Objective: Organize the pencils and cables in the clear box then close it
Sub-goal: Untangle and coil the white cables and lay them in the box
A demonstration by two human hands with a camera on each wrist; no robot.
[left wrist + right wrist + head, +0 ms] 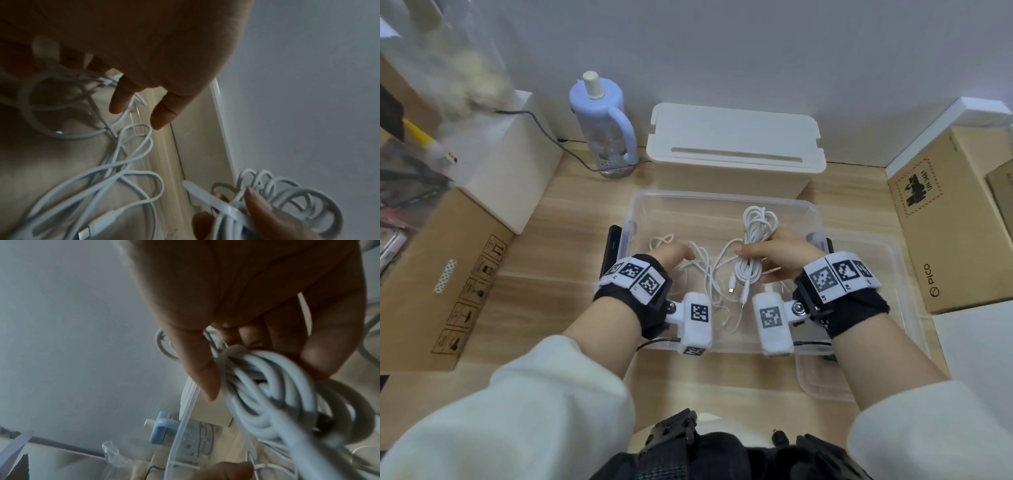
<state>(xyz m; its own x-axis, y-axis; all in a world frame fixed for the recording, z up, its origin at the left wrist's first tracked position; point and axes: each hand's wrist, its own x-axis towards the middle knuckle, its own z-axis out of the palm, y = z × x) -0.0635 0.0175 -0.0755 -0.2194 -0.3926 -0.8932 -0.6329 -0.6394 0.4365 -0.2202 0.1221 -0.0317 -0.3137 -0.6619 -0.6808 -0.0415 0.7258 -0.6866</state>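
Presently on the wooden desk (pixel 571 240): one clear box (pixel 722 200), lidless, standing at the centre in front of a cream lidded bin (pixel 736 144). Right hand (pixel 777 255): over the box interior, fingers and thumb curled round a coiled white cable bundle (pixel 755 240), the coil loops rising above the fist and two plug ends hanging below it; the right wrist view shows the thumb (pixel 197 369) pressed against the wound strands. Left hand (pixel 671 255): lowered into the left half of the box, fingers relaxed and spread, closing on nothing; in the left wrist view the fingertips (pixel 160 116) hang just above the loose white cables (pixel 698 270). Loose white cables: several thin strands sprawled in tangled loops across the box floor, connectors towards the near wall. Clear lid (pixel 893 274): lying flat on the desk to the right of the box, partly beneath the right forearm. Pale blue bottle with handle (pixel 602 120): upright at the back left, beside the cream bin. Cardboard cartons: one at the left edge (pixel 448 274), one at the right edge (pixel 955 222). Pencils: none discernible in any view.
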